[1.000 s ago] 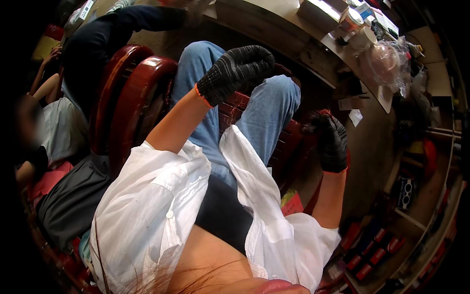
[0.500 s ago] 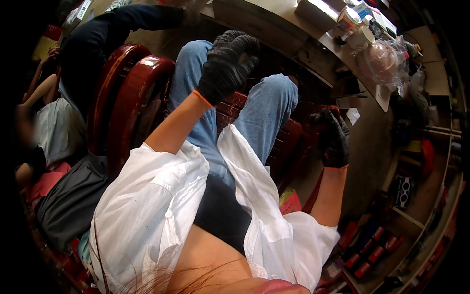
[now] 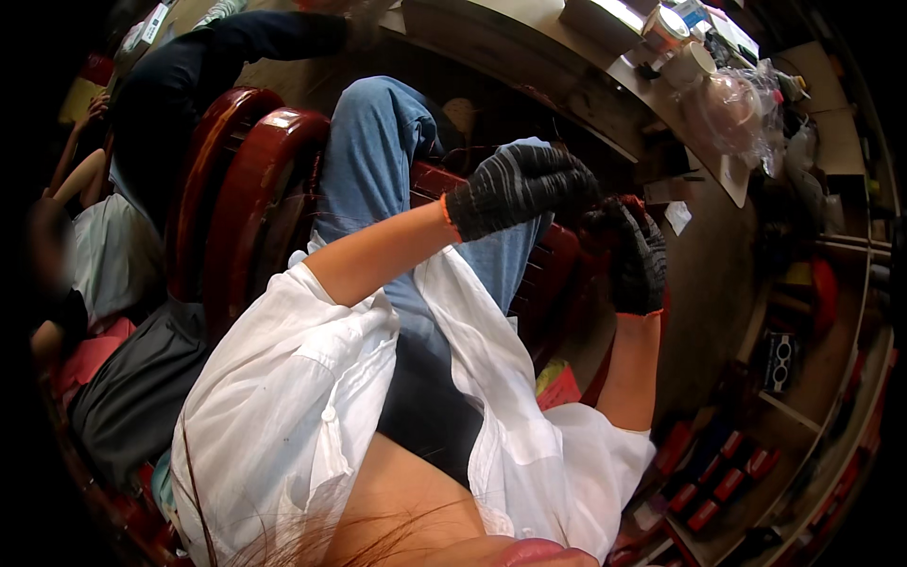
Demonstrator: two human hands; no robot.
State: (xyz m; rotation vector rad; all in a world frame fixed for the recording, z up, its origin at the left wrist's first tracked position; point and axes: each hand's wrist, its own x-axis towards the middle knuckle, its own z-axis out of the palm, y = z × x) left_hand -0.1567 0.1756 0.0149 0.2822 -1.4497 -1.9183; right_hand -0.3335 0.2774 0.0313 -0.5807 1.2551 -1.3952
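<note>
Both my hands wear black knitted gloves with orange cuffs. My left hand (image 3: 520, 191) reaches across over my right knee, fingers drawn together and pointing at my right hand. Its fingertips come close to the other glove; whether the two touch, I cannot tell. My right hand (image 3: 635, 260) is raised at the right with its fingers curled closed. A small dark reddish patch shows at its fingertips, too unclear to name. What either hand holds, if anything, is hidden. Under my hands are my legs in blue jeans (image 3: 364, 142).
Dark red wooden chair arms (image 3: 274, 170) stand at my left, beside another seated person (image 3: 109, 241). A table (image 3: 652, 90) at the far right bears cups and a clear plastic bag (image 3: 737, 109). Shelves (image 3: 803, 406) with red boxes line the right. White paper (image 3: 678, 217) lies near my right hand.
My left hand has swung right and down, from above my left knee to beside my right hand, its fingers straightening. My right hand has barely moved.
</note>
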